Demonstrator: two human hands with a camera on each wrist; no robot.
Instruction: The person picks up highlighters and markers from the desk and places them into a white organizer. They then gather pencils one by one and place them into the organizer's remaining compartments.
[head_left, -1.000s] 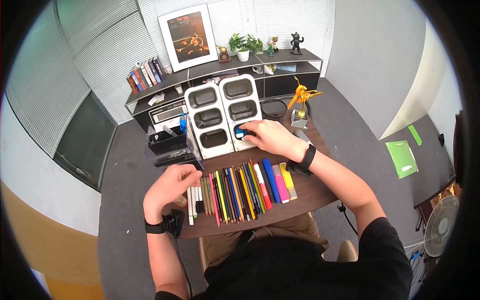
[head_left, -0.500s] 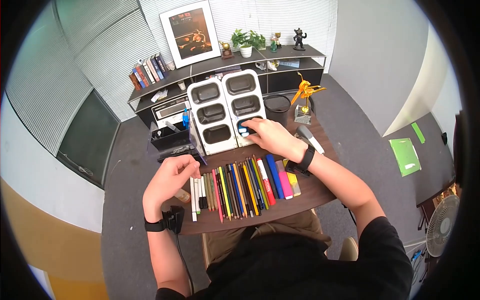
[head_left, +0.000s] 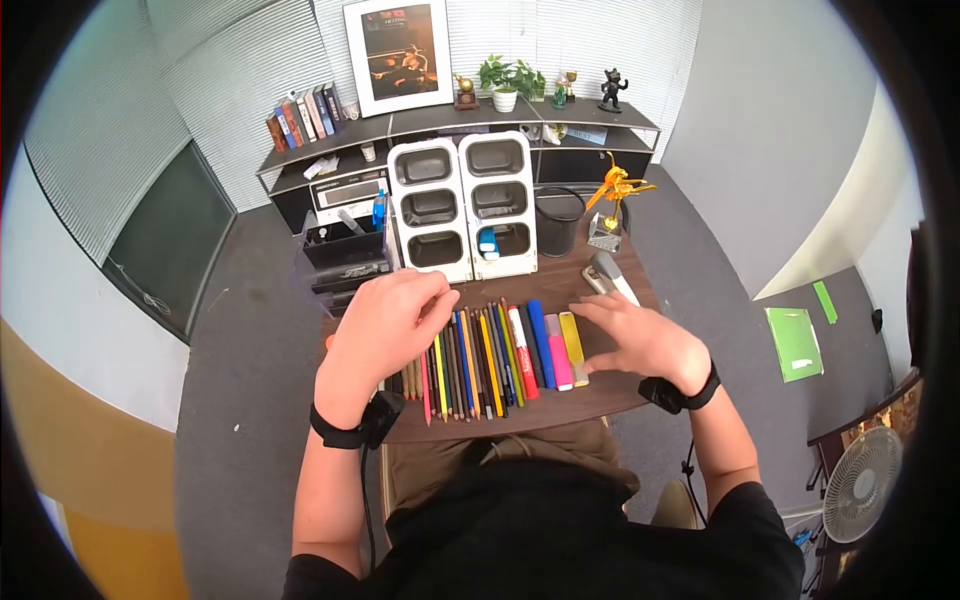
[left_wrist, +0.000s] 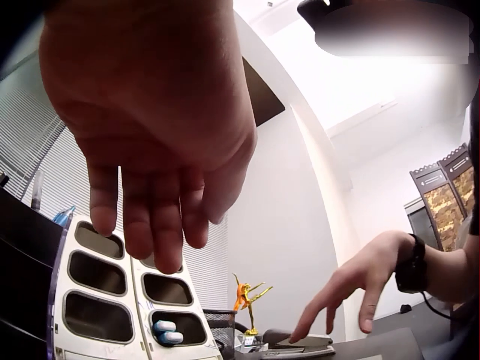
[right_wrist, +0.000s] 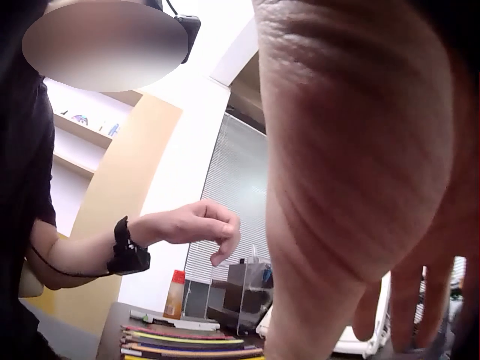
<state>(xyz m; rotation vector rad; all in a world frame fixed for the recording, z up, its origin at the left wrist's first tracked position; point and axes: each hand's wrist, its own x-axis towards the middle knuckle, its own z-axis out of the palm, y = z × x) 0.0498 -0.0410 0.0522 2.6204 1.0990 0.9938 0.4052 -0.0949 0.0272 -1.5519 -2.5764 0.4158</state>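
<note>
My right hand is empty, its fingers spread over the right end of a row of pens and pencils. Nearest to it lies a yellow highlighter, beside a pink highlighter and a blue marker. With loosely bent fingers, my left hand hovers empty over the row's left end, hiding some pens there. Coloured pencils and a red-and-white marker fill the middle. Two small blue-and-white pieces sit in the bottom right compartment of the white organizer.
Left of the organizer stands a clear-sided desk caddy with pens. A stapler, a black mesh bin and a golden figurine are at the right. An orange-capped bottle stands at the left.
My right hand has left the organizer's bottom right compartment and come back to the highlighters, exposing the blue-and-white pieces. My left hand has shifted right, over the pens.
</note>
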